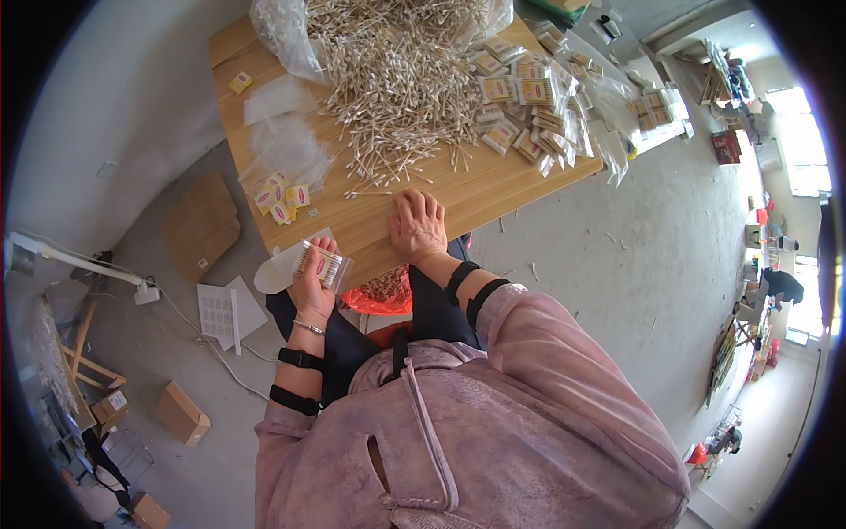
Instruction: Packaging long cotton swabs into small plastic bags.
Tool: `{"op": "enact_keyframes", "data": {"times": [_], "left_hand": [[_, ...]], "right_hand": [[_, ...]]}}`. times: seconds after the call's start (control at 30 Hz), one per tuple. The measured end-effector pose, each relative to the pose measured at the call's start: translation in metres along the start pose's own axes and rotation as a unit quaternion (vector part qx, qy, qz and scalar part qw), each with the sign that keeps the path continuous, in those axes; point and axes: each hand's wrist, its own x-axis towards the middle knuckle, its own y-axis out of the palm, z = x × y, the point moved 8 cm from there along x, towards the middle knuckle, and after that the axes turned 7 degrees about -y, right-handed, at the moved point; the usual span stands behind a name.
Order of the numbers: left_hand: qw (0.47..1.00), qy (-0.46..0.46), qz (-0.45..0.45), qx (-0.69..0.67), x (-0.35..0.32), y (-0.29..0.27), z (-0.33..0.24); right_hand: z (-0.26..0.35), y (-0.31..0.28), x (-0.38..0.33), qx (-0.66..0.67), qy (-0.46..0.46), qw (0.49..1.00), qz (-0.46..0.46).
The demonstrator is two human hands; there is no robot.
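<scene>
Left hand (315, 280) off the table (458, 198) edge, clamped on clear bag of cotton swabs (319, 262), right hand (418, 226) flat, fingers spread, on bare near edge, loose swab pile (397, 84) beyond it

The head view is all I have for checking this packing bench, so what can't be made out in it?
- Left hand: its own fingers hide how full the clear packet of swabs is.
- Right hand: palm down on the table, hiding anything beneath.
- Filled packets: too small to count.
- Bag of swabs: cut off by the top edge.
</scene>
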Motion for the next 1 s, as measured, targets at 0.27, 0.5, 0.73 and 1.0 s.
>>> {"op": "enact_keyframes", "data": {"times": [0.27, 0.5, 0.73, 1.0], "left_hand": [[0.999, 0.017, 0.003, 0.047, -0.002, 0.011, -0.005], [0.968, 0.108, 0.055, 0.221, -0.021, 0.084, -0.016], [0.909, 0.208, 0.155, 0.326, -0.067, 0.156, -0.030], [0.869, 0.250, 0.210, 0.372, -0.100, 0.170, -0.023]], "right_hand": [[0.000, 0.002, 0.000, 0.012, -0.004, 1.000, -0.007], [-0.004, -0.001, -0.001, 0.021, 0.003, 1.000, -0.004], [0.000, -0.004, 0.001, 0.046, -0.008, 0.999, -0.018], [-0.012, -0.007, 0.000, 0.106, 0.009, 0.994, -0.015]]}}
